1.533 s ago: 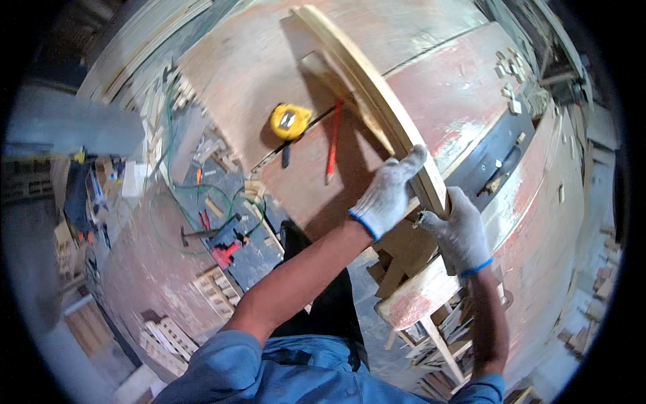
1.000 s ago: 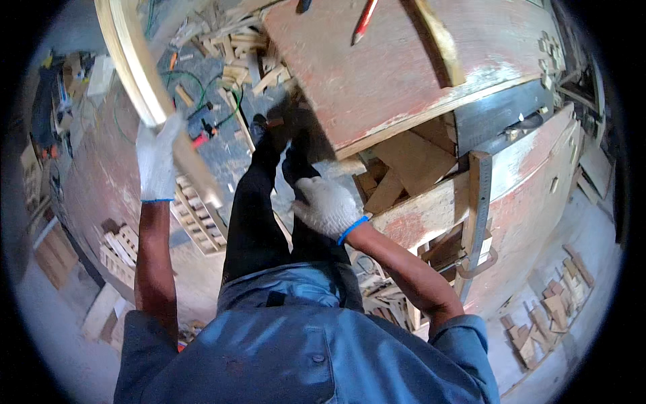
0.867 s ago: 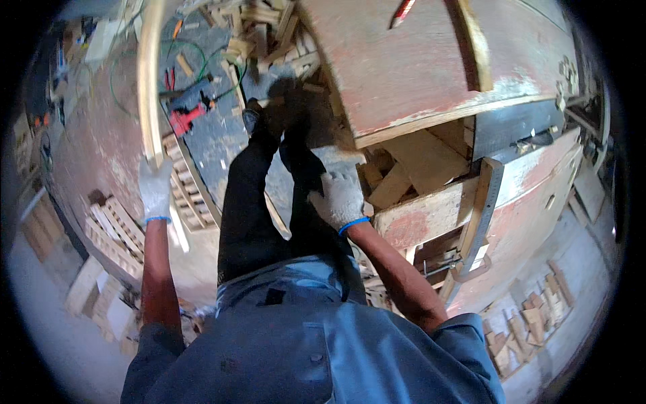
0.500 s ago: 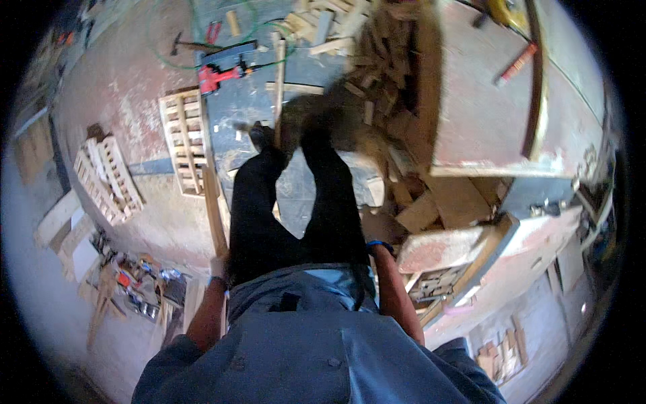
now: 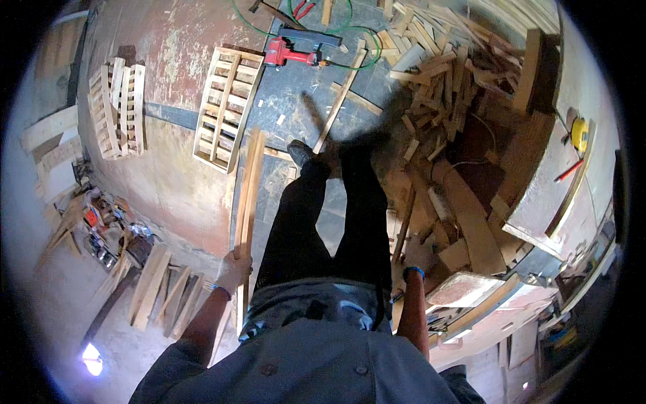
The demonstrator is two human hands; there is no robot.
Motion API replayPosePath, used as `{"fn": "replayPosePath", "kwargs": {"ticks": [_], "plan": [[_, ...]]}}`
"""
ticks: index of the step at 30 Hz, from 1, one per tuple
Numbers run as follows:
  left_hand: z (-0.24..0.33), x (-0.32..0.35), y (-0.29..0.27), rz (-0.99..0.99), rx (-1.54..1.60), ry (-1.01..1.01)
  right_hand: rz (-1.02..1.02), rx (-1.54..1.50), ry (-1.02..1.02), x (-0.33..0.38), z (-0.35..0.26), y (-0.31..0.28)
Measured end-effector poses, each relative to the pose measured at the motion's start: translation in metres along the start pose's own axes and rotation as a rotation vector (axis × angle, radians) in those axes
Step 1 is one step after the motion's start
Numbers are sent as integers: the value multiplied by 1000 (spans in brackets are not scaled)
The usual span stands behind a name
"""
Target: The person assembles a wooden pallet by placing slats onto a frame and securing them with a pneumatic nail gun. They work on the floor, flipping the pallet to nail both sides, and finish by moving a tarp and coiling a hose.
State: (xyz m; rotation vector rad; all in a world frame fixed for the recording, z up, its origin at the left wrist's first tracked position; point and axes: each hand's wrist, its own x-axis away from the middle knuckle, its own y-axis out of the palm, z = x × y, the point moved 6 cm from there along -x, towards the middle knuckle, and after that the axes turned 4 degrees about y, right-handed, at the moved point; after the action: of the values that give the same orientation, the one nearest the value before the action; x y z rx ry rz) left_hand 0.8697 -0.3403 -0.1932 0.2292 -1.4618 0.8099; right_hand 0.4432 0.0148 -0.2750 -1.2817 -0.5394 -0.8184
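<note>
My left hand (image 5: 234,271) is wrapped round long, narrow wooden strips (image 5: 249,195), which stand out forward beside my left leg. The strips look like a small bundle, but I cannot count them. On my right side a blue wristband (image 5: 413,271) marks my right wrist, next to my thigh. The fingers of that hand are lost in shadow, so what they hold, if anything, does not show. A thin dark stick (image 5: 404,225) runs just ahead of the wrist. A slatted wooden frame (image 5: 229,108) lies ahead to the left.
A red nail gun (image 5: 291,55) with a green hose and a hammer (image 5: 270,12) lie far ahead. Offcuts (image 5: 437,84) are heaped at the right, beside a workbench (image 5: 538,209) bearing a yellow tape measure (image 5: 579,135). More slatted pieces (image 5: 118,108) rest at the left.
My view has turned and shifted right, so the frame and nail gun sit farther right. The strips in my left hand now show more fully. My right hand has dropped back into shadow.
</note>
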Motion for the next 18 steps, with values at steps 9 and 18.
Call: {"fn": "replayPosePath", "kwargs": {"ticks": [9,18], "plan": [[53,18,-29,-553,-263,139,-45,-87,-1047,177,-120,-17],[47,17,-16,-494,-476,473,-342,401,-1019,262,-220,12]]}}
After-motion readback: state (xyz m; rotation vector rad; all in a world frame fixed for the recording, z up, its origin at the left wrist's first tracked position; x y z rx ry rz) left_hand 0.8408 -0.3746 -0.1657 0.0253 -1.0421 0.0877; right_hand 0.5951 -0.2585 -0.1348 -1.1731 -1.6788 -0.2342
